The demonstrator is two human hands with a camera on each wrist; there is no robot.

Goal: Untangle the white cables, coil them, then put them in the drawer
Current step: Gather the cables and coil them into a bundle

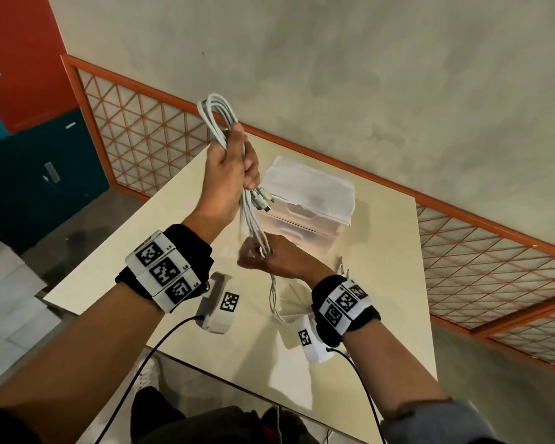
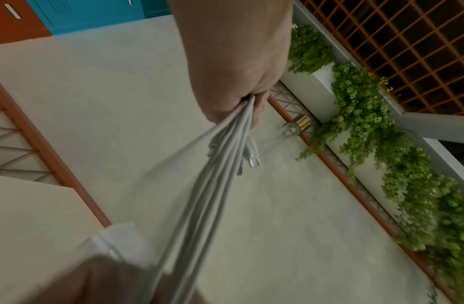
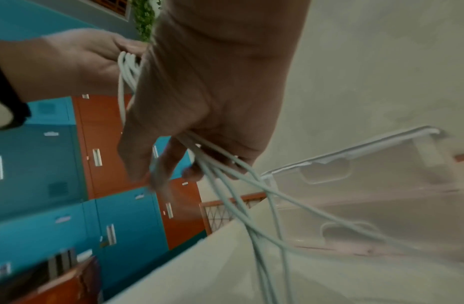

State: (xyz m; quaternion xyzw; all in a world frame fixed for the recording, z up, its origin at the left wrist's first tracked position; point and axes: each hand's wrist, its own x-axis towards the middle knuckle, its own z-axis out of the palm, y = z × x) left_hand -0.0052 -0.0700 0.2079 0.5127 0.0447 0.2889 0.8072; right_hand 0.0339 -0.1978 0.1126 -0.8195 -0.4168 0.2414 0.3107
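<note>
My left hand (image 1: 228, 174) has its grip curled tight round the white cables (image 1: 220, 123), bundle raised above the tabletop (image 1: 382, 267), loops sticking out on top and plug ends hanging below. My right hand (image 1: 269, 256) grips the same strands lower down, fingers closed on them. I see a pale plaster wall (image 1: 366, 75) behind, orange lattice railing (image 1: 135, 129), and orange and teal lockers (image 1: 29, 123) at left. The clear plastic drawer unit (image 1: 308, 200) stands on the cream tabletop, just beyond my hands.
</note>
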